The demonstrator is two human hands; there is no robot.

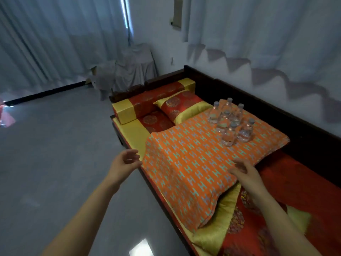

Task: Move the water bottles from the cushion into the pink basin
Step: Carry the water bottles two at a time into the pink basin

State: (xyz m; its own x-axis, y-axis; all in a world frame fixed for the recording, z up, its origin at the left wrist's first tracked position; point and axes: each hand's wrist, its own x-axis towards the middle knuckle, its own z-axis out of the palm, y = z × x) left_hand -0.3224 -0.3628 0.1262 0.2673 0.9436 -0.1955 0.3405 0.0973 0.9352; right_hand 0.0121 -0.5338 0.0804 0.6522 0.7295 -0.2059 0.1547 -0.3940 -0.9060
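Note:
Several clear water bottles [229, 121] with pale caps stand upright in a cluster on the far right part of a large orange cushion [193, 163] patterned with teal marks. My left hand [125, 161] hovers at the cushion's left edge, fingers apart and holding nothing. Over the cushion's near right side is my right hand [243, 172], fingers loosely curled and apart, also holding nothing. Both hands are well short of the bottles. A pink object [6, 117], cut off by the far left edge of the frame, sits on the floor; I cannot tell whether it is the basin.
The cushion lies on a dark wooden daybed [304, 130] against the right wall. A red-and-gold bolster [153, 100] and a pillow [182, 106] sit at its far end. Grey floor [55, 172] spreads to the left. A cloth-draped object [129, 69] stands in the corner by the curtains.

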